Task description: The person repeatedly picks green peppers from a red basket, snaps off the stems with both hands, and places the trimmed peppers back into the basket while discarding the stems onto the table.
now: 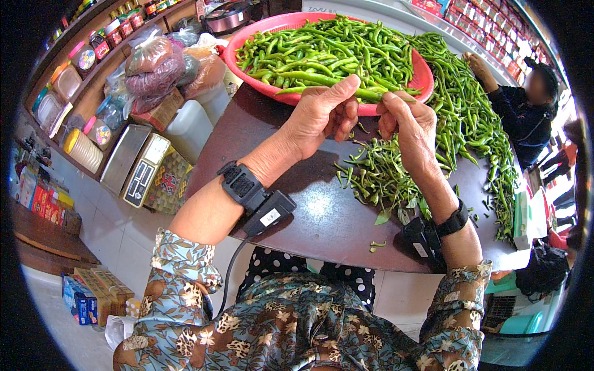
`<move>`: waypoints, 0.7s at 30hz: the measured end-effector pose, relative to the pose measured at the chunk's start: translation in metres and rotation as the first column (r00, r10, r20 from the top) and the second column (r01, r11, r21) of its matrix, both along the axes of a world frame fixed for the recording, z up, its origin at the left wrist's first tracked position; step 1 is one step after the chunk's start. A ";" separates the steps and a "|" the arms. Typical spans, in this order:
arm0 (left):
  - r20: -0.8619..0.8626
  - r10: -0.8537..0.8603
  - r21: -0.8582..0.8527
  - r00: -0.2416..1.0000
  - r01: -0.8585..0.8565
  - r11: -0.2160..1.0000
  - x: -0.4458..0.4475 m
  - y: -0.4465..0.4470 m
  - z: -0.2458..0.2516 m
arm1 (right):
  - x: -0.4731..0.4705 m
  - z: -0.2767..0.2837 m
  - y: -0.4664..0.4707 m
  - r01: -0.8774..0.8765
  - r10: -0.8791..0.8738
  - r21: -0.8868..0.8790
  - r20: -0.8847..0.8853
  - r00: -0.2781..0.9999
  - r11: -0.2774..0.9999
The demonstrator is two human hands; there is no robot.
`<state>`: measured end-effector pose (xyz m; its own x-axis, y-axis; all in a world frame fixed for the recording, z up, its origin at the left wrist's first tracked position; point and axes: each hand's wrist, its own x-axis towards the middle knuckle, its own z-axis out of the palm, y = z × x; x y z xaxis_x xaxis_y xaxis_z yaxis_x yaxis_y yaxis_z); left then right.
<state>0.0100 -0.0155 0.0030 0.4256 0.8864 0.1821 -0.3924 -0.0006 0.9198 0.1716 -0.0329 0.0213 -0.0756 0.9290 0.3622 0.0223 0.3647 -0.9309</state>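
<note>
My left hand (320,111) grips a green chili pepper (369,95) over the near rim of a pink plastic basket (423,76). At the pepper's right end, the thumb and fingers of my right hand (410,121) are pinched together; a thin tip shows past them. The basket is heaped with green chili peppers (301,51). Below my right hand lies a pile of plucked stems and leaves (383,174) on the dark brown table (297,185). A long heap of green chilies (457,116) spreads along the table's right side. My fingers partly hide the held pepper.
Another person's hand (480,67) reaches the far edge of the chili heap. A digital scale (146,169) and filled plastic bags (155,69) stand at the left, before shelves of jars. Wrist-worn black devices (269,213) sit on both my arms; a cable hangs from the left one.
</note>
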 end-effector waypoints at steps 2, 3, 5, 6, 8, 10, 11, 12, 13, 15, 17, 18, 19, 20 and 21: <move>0.014 0.014 -0.011 1.000 -0.014 1.000 0.001 0.000 0.001 | 0.000 -0.001 0.000 0.008 -0.008 0.011 -0.007 1.000 1.000; 0.027 0.019 -0.013 0.999 -0.019 1.000 0.000 0.000 0.001 | 0.000 -0.001 0.000 0.015 -0.015 0.016 -0.005 1.000 1.000; 0.042 0.038 -0.026 0.998 -0.037 0.999 0.000 -0.001 0.002 | 0.000 -0.002 0.001 0.032 -0.032 0.018 -0.003 0.999 0.999; 0.058 0.045 -0.029 0.997 -0.043 0.999 0.000 -0.001 0.002 | 0.000 -0.002 0.001 0.041 -0.041 0.031 0.005 0.999 0.999; 0.092 0.057 -0.032 0.994 -0.055 0.998 0.001 -0.001 0.002 | -0.001 -0.002 0.001 0.062 -0.063 0.056 0.020 0.998 0.997; 0.111 0.079 -0.077 0.991 -0.070 0.995 0.002 -0.001 0.002 | -0.001 -0.002 0.000 0.059 -0.060 0.065 0.025 0.998 0.996; 0.127 0.086 -0.097 0.988 -0.074 0.993 0.002 -0.001 0.002 | -0.001 -0.002 0.000 0.058 -0.060 0.069 0.027 0.998 0.996; 0.130 0.082 -0.093 0.988 -0.071 0.993 0.002 0.000 0.001 | -0.001 -0.001 0.000 0.044 -0.047 0.060 0.040 0.998 0.997; 0.139 0.075 -0.087 0.987 -0.064 0.994 0.001 0.000 0.001 | 0.000 -0.001 0.000 0.031 -0.034 0.051 0.053 0.998 0.998; 0.145 0.060 -0.076 0.988 -0.049 0.996 0.000 0.001 -0.001 | 0.001 0.000 0.000 0.018 -0.019 0.023 0.039 0.999 1.000; 0.136 0.049 -0.072 0.990 -0.039 0.997 -0.001 0.002 -0.002 | 0.003 0.000 0.000 0.002 -0.002 0.003 -0.014 1.000 1.000; 0.144 0.044 -0.068 0.989 -0.035 0.997 -0.001 0.002 -0.002 | 0.002 0.000 0.002 0.035 -0.035 -0.010 -0.011 0.999 0.999; 0.147 0.044 -0.070 0.988 -0.034 0.997 -0.002 0.002 -0.002 | 0.002 0.000 0.003 0.028 -0.029 -0.020 -0.018 0.999 0.999; 0.152 0.043 -0.072 0.988 -0.033 0.997 -0.002 0.002 -0.002 | 0.003 0.000 0.004 0.016 -0.017 -0.025 -0.026 1.000 1.000; 0.155 0.042 -0.066 0.987 -0.032 0.997 -0.002 0.002 -0.002 | 0.003 0.000 0.004 0.020 -0.021 -0.044 -0.034 0.999 0.999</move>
<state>0.0080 -0.0136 0.0009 0.3629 0.9128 0.1872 -0.5317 0.0378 0.8461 0.1748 -0.0287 0.0215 -0.0449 0.9454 0.3229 -0.0026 0.3232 -0.9463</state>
